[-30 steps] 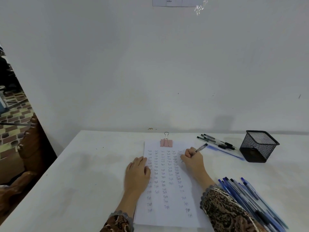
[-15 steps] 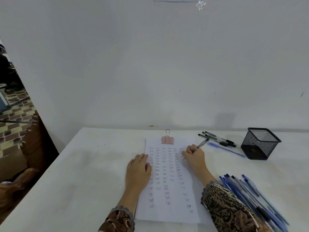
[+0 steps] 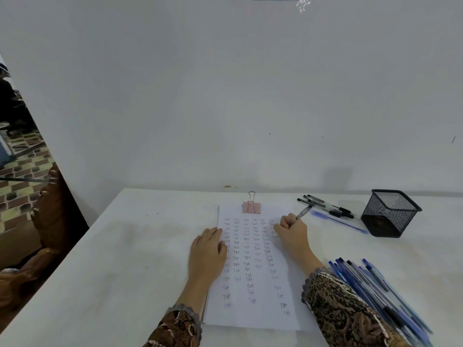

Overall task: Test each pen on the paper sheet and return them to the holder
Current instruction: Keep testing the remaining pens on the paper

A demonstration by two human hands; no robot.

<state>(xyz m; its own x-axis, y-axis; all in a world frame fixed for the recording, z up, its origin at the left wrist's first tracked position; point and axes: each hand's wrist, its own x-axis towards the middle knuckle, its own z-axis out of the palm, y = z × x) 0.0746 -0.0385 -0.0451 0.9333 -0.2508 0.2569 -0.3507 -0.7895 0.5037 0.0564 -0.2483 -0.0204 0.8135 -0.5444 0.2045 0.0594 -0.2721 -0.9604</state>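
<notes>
Pinching the pen [image 3: 303, 212] in the right hand [image 3: 292, 232] near the one o'clock corner of the paper sheet [image 3: 253, 314], pressing the left hand [image 3: 208, 249] flat on its nine o'clock edge, holder [image 3: 390, 214] at two o'clock, and this close to the margin could stray onto the table [image 3: 125, 259].
</notes>
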